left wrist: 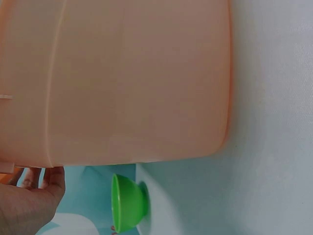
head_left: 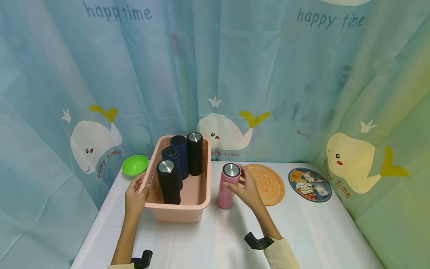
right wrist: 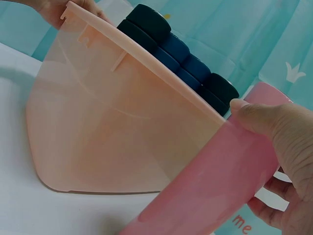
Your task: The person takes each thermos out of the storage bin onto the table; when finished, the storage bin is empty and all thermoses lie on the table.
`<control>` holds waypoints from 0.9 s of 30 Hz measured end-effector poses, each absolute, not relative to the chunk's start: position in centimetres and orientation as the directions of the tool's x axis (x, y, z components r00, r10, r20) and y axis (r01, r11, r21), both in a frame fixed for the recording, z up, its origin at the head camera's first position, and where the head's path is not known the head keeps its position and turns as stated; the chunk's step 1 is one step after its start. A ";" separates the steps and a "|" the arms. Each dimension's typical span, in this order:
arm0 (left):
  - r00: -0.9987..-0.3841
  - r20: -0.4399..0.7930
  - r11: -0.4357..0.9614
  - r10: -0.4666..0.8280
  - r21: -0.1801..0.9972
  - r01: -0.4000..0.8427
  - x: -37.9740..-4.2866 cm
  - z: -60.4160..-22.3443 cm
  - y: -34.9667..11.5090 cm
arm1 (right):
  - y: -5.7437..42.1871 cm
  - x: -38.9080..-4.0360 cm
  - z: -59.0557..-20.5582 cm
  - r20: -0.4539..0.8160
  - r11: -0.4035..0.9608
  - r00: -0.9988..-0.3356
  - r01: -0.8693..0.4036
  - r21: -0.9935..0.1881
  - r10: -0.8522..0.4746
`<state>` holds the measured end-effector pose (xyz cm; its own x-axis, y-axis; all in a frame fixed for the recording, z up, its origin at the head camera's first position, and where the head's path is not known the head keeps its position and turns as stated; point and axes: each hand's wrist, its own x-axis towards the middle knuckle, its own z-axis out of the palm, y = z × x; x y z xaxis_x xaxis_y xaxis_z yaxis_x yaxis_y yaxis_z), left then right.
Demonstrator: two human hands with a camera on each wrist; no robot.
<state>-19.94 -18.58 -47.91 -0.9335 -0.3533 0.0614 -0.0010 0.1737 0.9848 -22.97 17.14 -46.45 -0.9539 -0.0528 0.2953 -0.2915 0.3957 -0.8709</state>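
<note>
A pink plastic bin [head_left: 206, 190] stands on the white table, with two black thermos bottles [head_left: 195, 157] and two dark blue ones [head_left: 183, 157] upright inside. My left hand [head_left: 135, 196] grips the bin's left rim, fingers curled over the edge. To the right of the bin, my right hand [head_left: 246, 188] holds a pink thermos bottle [head_left: 226, 194] with a silver lid top, thumb in front and fingers behind. The right wrist view shows the pink bottle [right wrist: 210, 171] close up, thumb near its upper end. Whether its base touches the table I cannot tell.
A green bowl [head_left: 135, 165] sits left of the bin at the table's back. Behind the right hand lies a round orange-brown mat [head_left: 268, 185]. Farther right is an oval patterned mat [head_left: 309, 185]. A blue curtain [head_left: 242, 74] hangs along the table's back edge.
</note>
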 end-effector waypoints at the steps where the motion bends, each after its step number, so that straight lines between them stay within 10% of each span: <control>1: -0.933 0.062 0.172 -0.353 0.985 0.000 -20.0 -47.9 -18.6 | 17.1 -23.0 -46.4 0.300 0.395 -0.952 -0.296 -0.869 -0.054; 27: -0.932 0.052 0.168 -0.359 0.986 -0.010 -20.0 -47.9 -18.5 | 17.3 -23.2 -44.3 0.401 0.413 -0.912 -0.398 -0.819 -0.083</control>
